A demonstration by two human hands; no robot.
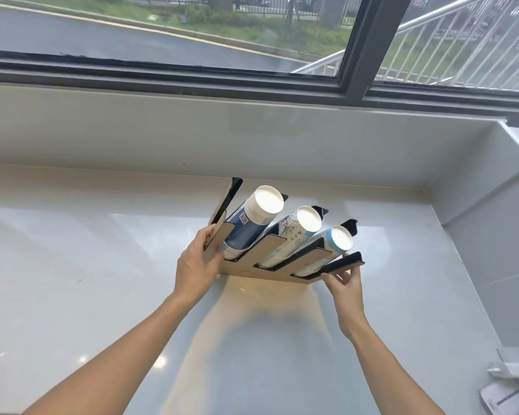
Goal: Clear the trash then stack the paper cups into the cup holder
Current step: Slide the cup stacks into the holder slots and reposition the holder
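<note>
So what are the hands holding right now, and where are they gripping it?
Both hands hold the cup holder: the left hand grips its left end panel, the right hand its right end panel.

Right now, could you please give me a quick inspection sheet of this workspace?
Surface: glossy white counter, bare around the holder.
Job's things: cup holder with three slots, each holding a paper cup stack.
Clutter: white devices at the near right corner.
Grippers: left hand and right hand grip the holder's ends.
Cables: nothing seen.
Surroundings: window behind, road outside.
</note>
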